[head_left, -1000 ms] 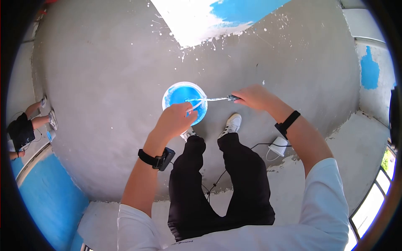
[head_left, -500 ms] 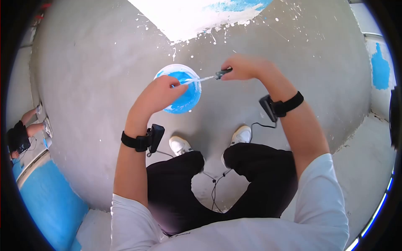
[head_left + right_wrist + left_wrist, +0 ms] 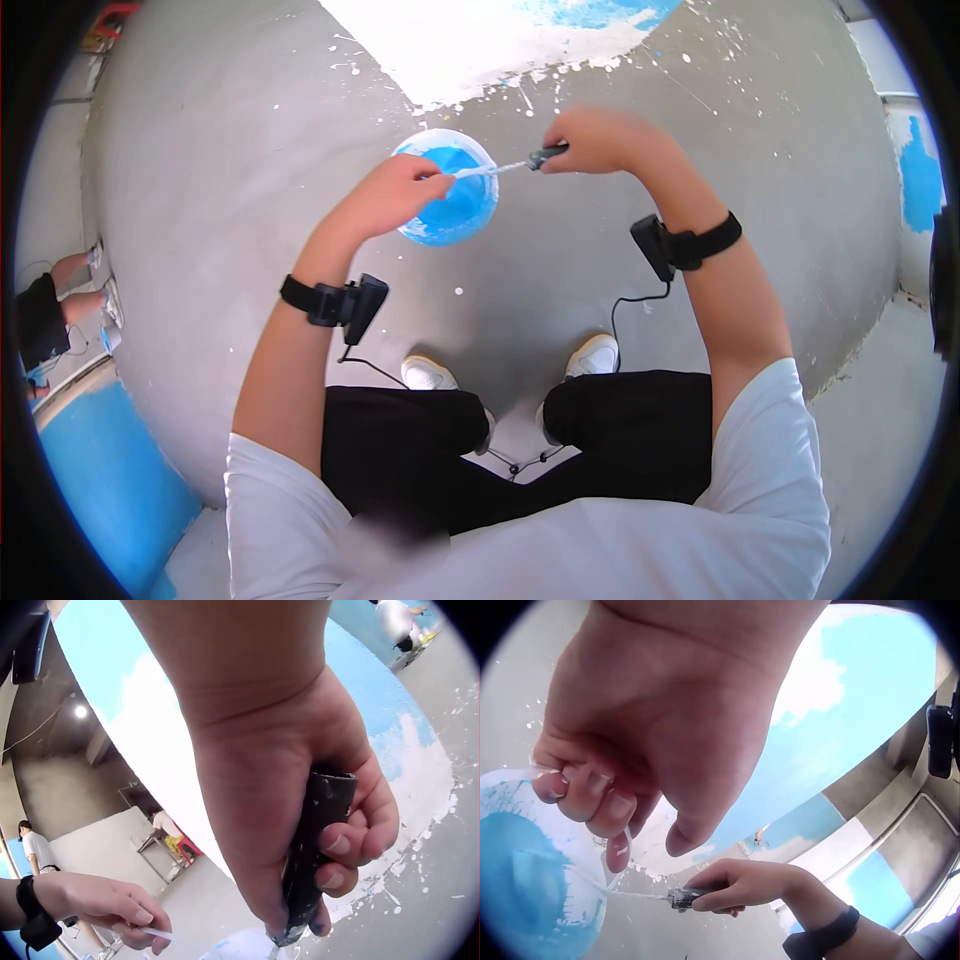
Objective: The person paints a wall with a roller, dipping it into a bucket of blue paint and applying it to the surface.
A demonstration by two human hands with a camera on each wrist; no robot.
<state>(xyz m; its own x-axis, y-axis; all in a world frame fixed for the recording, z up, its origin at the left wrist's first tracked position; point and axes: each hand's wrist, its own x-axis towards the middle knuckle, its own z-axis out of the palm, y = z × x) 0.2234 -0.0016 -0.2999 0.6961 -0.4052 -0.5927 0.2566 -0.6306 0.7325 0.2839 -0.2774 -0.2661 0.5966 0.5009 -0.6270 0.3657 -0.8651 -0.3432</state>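
A round white bucket (image 3: 490,205) with bright blue paint inside appears between the hands in the head view. My left hand (image 3: 388,195) holds a thin white strip (image 3: 470,172) at the bucket's upper side; its curled fingers (image 3: 598,784) show in the left wrist view. Whether the strip is the bucket's handle, I cannot tell. To the right, my right hand (image 3: 605,140) grips a dark, paint-spotted tool handle (image 3: 549,157), its palm and fingers wrapped round it (image 3: 319,825). A paint-coated rod (image 3: 512,166) runs from that handle over the bucket's rim; its far end is unclear.
A white and blue painted surface (image 3: 480,50) lies beyond the bucket, with white splatters on the grey floor (image 3: 250,200). Another person's legs (image 3: 75,290) show at far left, above a blue wall (image 3: 110,450). My shoes (image 3: 428,372) and a cable (image 3: 615,320) are below.
In the head view, the hands and bucket now sit higher, farther from my body, and the knees have spread apart. The white container near the right leg has left view. Both holds are kept.
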